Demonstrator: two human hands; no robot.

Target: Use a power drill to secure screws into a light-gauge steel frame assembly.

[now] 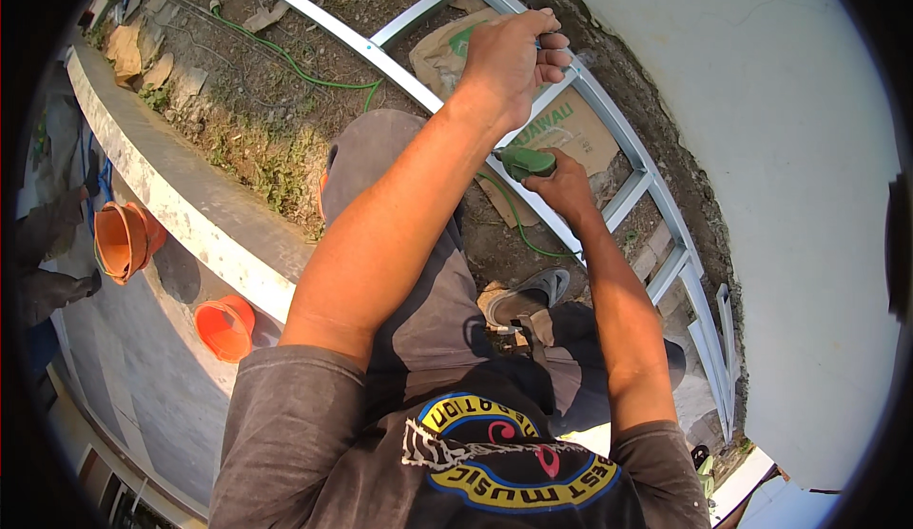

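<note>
My right hand (567, 189) grips a green power drill (525, 162), its tip at the near rail of a silver metal frame (418, 88). The frame looks like a ladder, with two long rails joined by crossbars. Above the frame, beyond the drill, my left hand (509, 61) is closed with its fingers curled in; what they hold, if anything, is hidden. A green cord (518, 220) runs below the drill and under the near rail. Beneath the frame lies a brown paper sack (580, 134) with green print.
A pale wall (789, 101) rises along the right. To the left runs a low concrete ledge (181, 182), with an orange bucket (226, 327) and stacked orange buckets (124, 241) beyond it. More green cord (295, 68) crosses the soil. My sandalled foot (526, 299) is near the frame.
</note>
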